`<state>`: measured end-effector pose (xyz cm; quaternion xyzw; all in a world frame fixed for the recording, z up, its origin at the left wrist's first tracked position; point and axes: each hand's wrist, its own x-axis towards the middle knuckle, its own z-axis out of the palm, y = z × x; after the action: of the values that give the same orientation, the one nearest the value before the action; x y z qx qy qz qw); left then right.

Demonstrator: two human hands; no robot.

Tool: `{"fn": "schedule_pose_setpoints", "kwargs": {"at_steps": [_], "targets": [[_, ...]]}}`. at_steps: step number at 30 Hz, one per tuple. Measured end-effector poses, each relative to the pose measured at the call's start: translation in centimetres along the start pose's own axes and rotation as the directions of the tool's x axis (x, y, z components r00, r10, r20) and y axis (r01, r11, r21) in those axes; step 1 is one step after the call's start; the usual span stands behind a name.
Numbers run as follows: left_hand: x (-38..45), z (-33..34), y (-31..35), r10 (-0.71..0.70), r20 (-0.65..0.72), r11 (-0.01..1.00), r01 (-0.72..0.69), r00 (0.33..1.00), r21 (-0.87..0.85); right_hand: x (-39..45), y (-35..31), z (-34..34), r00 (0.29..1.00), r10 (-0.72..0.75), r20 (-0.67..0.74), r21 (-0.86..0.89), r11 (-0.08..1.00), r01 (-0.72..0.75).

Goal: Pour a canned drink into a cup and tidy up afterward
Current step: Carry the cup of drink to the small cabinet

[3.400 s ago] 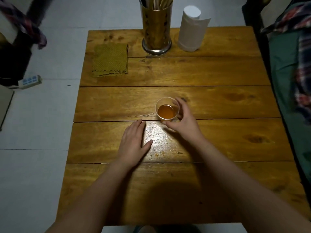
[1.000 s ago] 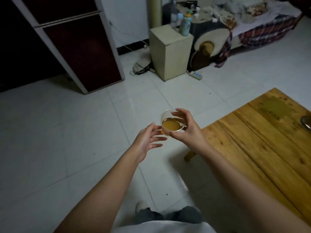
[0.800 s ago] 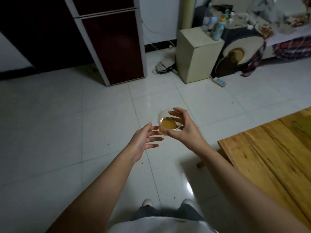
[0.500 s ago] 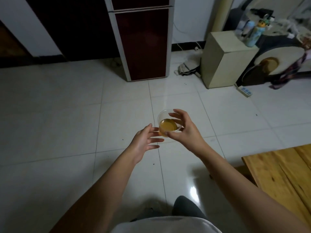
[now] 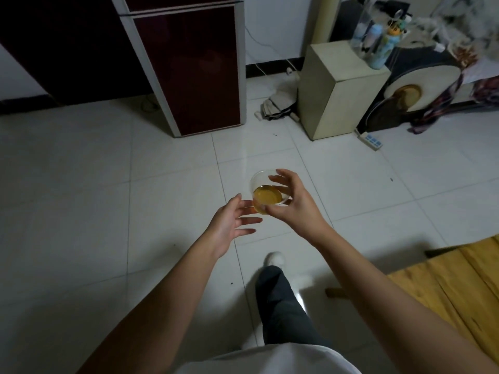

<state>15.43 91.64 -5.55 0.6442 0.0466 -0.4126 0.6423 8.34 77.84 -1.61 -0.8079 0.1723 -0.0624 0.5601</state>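
A clear plastic cup point(image 5: 266, 194) partly filled with amber drink hangs in the air over the white tiled floor. My right hand point(image 5: 293, 202) grips it from the right, thumb at the near side and fingers curled over the far rim. My left hand point(image 5: 232, 221) hovers just to the cup's left with fingers spread and relaxed, fingertips close to the cup's wall; whether they touch it I cannot tell. No can is in view.
A dark red cabinet point(image 5: 189, 68) stands ahead. A beige box point(image 5: 334, 87) with bottles on top is at the right, a power strip point(image 5: 371, 140) on the floor beside it. The wooden table's corner point(image 5: 453, 282) is at lower right. My leg and shoe point(image 5: 275, 259) step forward.
I lifted the cup off the table, stood and turned left away from it. Over the last second the table slid out to the right and the cabinet came to centre; the grip is unchanged.
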Motion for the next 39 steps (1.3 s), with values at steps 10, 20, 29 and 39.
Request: {"fn": "schedule_pose_setpoints", "kwargs": {"at_steps": [10,20,29,39], "targets": [[14.9,8.0,10.7,-0.053,0.06,0.998,0.054,0.997,-0.02,15.4,1.6,-10.4,0.999,0.009,-0.033,0.006,1.0,-0.008],[27.3,12.9,19.5,-0.045,0.119,0.998,0.041,0.992,0.04,28.5,3.0,-17.4,0.993,0.051,-0.111,-0.018,0.998,-0.053],[42.2,14.0,29.2,-0.089,0.231,0.989,0.058,0.969,0.138,44.0,3.5,-20.2,0.967,0.098,-0.234,-0.028,0.994,-0.108],[56.3,15.8,40.4,-0.113,0.337,0.974,0.037,0.935,0.223,59.3,2.5,-24.0,0.922,0.11,-0.371,0.002,0.993,-0.117]]}}
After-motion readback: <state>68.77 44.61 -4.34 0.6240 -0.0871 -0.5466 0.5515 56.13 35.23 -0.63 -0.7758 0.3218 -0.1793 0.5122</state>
